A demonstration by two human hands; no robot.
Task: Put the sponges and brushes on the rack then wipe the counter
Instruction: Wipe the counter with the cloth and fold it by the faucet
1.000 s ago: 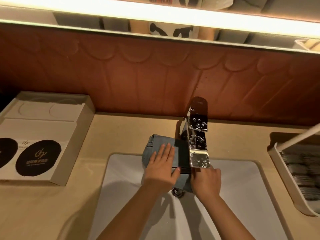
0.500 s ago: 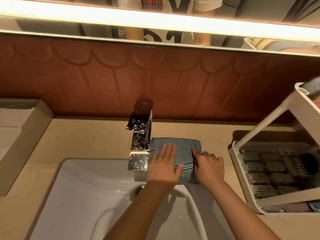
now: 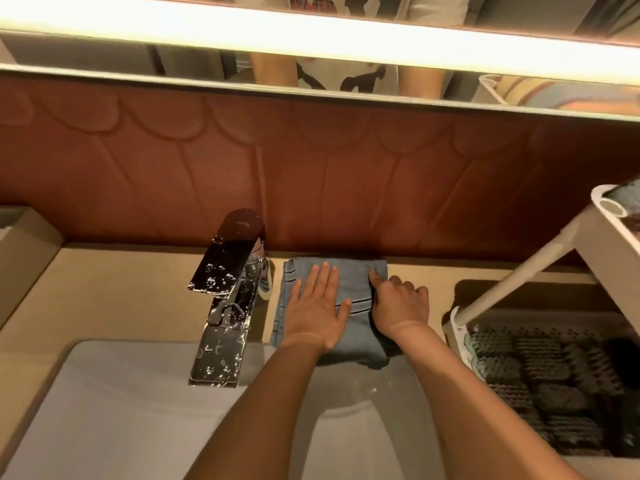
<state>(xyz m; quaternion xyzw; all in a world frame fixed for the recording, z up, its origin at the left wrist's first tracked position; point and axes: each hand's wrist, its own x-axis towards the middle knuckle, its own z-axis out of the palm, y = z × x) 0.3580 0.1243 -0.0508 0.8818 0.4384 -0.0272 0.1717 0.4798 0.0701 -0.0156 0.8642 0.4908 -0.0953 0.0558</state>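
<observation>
A folded blue-grey cloth [image 3: 349,282] lies on the beige counter [image 3: 121,282] behind the sink, right of the tap. My left hand [image 3: 317,310] presses flat on the cloth with straight fingers. My right hand [image 3: 398,306] rests on the cloth's right edge, fingers curled, thumb on top of the fabric. At the right stands a white two-tier rack [image 3: 519,271]. Its lower tray holds several dark sponges [image 3: 540,372].
A chrome tap [image 3: 225,296], wet with drops, juts over the white basin [image 3: 121,403]. A brown tiled backsplash [image 3: 311,174] runs behind the counter, under a mirror. A beige box [image 3: 24,258] sits at the left edge.
Both hands slid the cloth from the tap's left side to its right, then back toward the wall. The view turned right, bringing the rack into sight.
</observation>
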